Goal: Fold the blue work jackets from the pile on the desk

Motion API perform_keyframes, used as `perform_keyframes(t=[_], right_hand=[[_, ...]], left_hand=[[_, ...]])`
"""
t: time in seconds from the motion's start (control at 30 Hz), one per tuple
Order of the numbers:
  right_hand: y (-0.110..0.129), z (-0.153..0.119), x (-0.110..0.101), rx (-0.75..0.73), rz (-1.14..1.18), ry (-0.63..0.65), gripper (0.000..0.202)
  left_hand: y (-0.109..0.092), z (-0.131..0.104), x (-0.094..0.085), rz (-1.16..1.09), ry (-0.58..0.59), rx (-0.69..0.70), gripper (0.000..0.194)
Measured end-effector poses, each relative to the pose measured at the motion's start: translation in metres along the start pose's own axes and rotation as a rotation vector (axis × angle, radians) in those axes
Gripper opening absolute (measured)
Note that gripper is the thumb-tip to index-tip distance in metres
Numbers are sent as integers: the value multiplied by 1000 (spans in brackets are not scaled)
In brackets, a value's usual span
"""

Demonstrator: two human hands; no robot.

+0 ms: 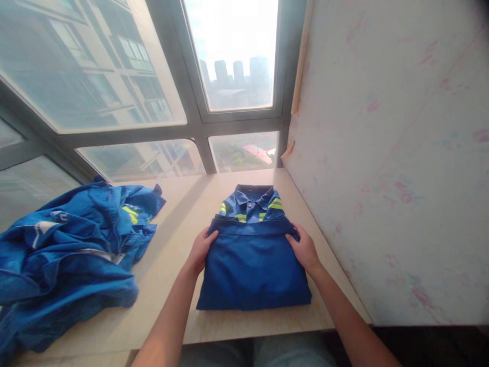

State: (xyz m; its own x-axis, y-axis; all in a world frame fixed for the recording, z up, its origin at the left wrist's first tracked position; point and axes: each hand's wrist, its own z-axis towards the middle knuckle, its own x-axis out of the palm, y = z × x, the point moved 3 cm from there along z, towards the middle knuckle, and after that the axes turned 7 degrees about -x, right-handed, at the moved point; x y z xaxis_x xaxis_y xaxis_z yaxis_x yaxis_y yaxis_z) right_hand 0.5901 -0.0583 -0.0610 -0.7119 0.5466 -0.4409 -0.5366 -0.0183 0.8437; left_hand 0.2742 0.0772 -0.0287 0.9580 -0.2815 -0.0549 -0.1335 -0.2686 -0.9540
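Observation:
A folded blue garment (255, 270) lies near the table's front edge, its lower part folded up over its body. Beyond the fold show a collared shirt top (254, 204) and yellow-green stripes on both sides. My left hand (200, 247) grips the upper left corner of the fold, thumb on top and fingers hidden at the side. On the opposite corner, my right hand (304, 247) holds the cloth the same way, its thumb on top.
A crumpled heap of blue clothing (76, 244) covers the left part of the pale table (168, 285). Windows (237, 56) rise behind the table. Along the right side stands a flower-patterned wall (382, 153).

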Motion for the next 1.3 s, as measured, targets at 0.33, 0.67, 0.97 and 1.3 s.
perform_keyframes(t=[0.33,0.67,0.97,1.3], right_hand=[[33,-3,17,-276,-635,66,50],[13,32,71,-283,-688,364,53],[11,35,68,-389,-693,429,54],[1,-4,40,-501,-368,417,48]], left_hand=[[-4,17,19,938,-398,341,54],[17,59,45,1327,-116,340,51],[35,28,42,1210,-303,291,55],[56,-23,19,1151,-287,281,55]])
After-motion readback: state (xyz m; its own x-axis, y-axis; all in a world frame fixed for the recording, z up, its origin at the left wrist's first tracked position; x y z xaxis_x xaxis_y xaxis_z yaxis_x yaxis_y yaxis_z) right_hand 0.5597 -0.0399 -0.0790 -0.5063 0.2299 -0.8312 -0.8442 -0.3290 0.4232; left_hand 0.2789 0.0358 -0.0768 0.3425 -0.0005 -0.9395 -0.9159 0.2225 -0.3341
